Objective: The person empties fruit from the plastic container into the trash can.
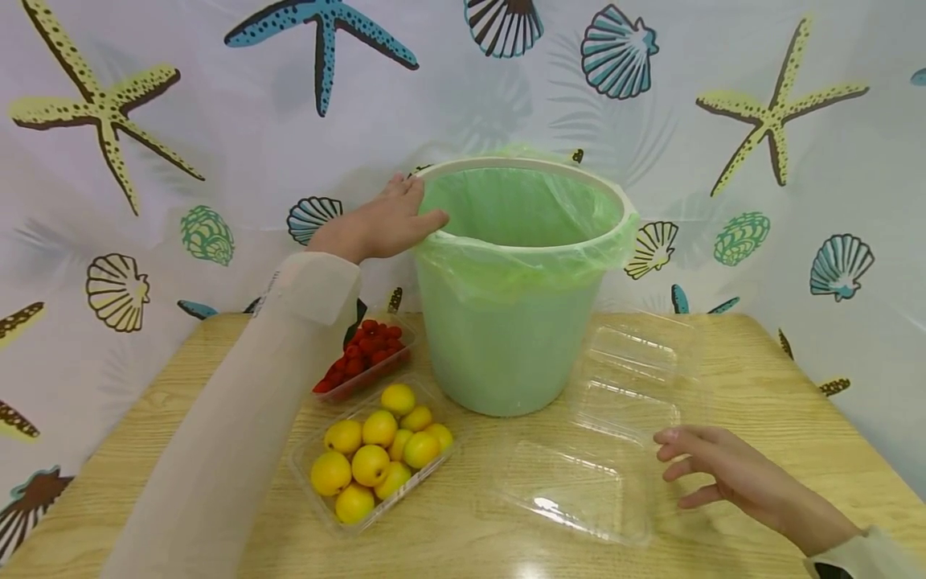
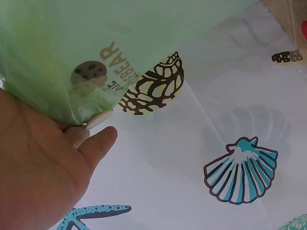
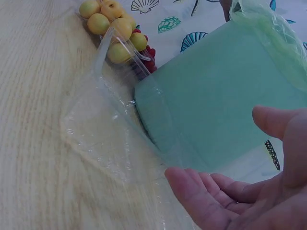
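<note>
My left hand (image 1: 383, 219) rests on the left edge of the white rim (image 1: 531, 248) of a green trash bin (image 1: 499, 346), its fingers reaching up and the thumb over the front of the rim. A thin green bag (image 1: 506, 277) lines the bin and folds over its rim. Seen from the left wrist, the palm (image 2: 38, 167) lies against the bag-covered rim, with some fingers partly hidden. To the right, my right hand (image 1: 745, 482) hovers with relaxed, spread fingers and holds nothing. Beside it lie several clear plastic containers (image 1: 571, 482) on the table.
A clear tray (image 1: 415, 490) of yellow fruits (image 1: 370, 462) lies left of the bin. Behind it is a second tray with red fruits (image 1: 369, 346). The wooden table (image 1: 767, 386) backs onto a patterned curtain (image 1: 470, 104).
</note>
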`<state>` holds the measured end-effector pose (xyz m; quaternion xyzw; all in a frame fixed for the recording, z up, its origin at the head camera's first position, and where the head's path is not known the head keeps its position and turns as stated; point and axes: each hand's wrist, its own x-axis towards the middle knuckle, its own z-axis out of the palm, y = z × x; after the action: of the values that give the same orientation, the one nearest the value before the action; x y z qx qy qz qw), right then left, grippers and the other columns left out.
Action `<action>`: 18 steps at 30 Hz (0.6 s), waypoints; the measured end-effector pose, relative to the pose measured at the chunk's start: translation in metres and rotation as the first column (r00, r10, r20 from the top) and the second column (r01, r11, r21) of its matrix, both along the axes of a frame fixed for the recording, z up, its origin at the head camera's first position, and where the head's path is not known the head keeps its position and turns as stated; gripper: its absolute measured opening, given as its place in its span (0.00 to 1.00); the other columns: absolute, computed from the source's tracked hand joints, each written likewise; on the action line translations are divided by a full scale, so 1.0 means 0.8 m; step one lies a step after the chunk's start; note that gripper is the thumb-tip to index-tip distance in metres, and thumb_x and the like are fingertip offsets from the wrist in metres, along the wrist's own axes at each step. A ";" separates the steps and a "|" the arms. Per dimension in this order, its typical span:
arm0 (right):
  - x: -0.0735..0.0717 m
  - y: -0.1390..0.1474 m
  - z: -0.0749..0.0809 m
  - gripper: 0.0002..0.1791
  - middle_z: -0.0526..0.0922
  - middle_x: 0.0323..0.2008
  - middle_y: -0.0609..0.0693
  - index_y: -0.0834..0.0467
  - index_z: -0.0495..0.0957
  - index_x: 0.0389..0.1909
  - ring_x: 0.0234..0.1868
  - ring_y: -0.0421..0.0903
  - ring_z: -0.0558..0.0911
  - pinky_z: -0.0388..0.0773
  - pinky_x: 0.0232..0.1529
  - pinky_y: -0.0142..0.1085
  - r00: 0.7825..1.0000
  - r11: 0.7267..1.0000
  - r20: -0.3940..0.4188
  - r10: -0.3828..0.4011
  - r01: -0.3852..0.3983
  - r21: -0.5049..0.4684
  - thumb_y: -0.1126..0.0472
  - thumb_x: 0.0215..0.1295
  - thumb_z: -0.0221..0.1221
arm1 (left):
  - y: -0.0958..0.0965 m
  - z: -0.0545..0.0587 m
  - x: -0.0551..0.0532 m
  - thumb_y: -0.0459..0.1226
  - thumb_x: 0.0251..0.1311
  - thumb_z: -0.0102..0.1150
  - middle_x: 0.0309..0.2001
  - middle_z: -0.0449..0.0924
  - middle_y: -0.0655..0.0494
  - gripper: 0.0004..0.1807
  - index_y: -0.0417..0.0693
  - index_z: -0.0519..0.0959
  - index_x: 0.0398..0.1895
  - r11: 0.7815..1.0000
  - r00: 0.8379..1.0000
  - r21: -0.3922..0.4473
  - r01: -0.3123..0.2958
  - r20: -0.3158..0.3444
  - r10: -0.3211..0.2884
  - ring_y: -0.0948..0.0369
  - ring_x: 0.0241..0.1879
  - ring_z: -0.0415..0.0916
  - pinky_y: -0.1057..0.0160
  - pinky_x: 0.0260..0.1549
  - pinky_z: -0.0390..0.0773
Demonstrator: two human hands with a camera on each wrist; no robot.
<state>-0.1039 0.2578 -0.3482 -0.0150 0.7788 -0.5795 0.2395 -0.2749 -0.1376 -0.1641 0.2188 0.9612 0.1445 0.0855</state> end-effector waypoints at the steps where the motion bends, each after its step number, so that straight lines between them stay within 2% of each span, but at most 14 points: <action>1: -0.003 0.000 0.003 0.36 0.68 0.57 0.63 0.74 0.53 0.68 0.48 0.45 0.76 0.82 0.44 0.47 1.000 1.000 -0.005 0.003 -0.003 0.009 0.47 0.75 0.41 | 0.000 0.000 0.000 0.56 0.72 0.26 0.75 0.21 0.44 0.42 0.38 0.27 0.74 1.000 1.000 0.000 -0.001 0.002 0.001 0.51 0.74 0.15 0.48 0.72 0.29; 8: -0.026 -0.009 0.026 0.36 0.69 0.55 0.60 0.72 0.53 0.68 0.48 0.44 0.77 0.82 0.45 0.44 0.998 0.999 -0.061 -0.002 0.005 0.043 0.46 0.75 0.42 | 0.000 0.002 0.003 0.55 0.72 0.27 0.75 0.21 0.43 0.42 0.38 0.27 0.73 1.000 1.000 0.001 0.002 -0.001 -0.002 0.50 0.74 0.15 0.49 0.72 0.29; 13: -0.049 -0.018 0.040 0.36 0.71 0.52 0.56 0.71 0.53 0.69 0.46 0.42 0.78 0.82 0.45 0.43 0.993 0.998 -0.121 -0.013 0.020 0.060 0.46 0.75 0.42 | -0.001 0.001 0.003 0.55 0.72 0.27 0.76 0.22 0.43 0.42 0.37 0.27 0.74 1.000 1.000 0.005 0.001 -0.004 -0.001 0.50 0.74 0.15 0.48 0.72 0.30; 18: -0.072 -0.023 0.054 0.37 0.70 0.51 0.56 0.71 0.52 0.69 0.45 0.41 0.78 0.81 0.45 0.41 0.986 0.997 -0.165 -0.013 0.026 0.077 0.45 0.74 0.42 | -0.001 0.000 0.001 0.55 0.72 0.27 0.76 0.22 0.43 0.42 0.37 0.28 0.74 1.000 1.000 0.015 0.003 -0.006 -0.003 0.50 0.74 0.16 0.49 0.72 0.30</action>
<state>-0.1618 0.2393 -0.3051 -0.0455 0.8183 -0.5475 0.1692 -0.2743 -0.1384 -0.1643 0.2215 0.9600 0.1508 0.0813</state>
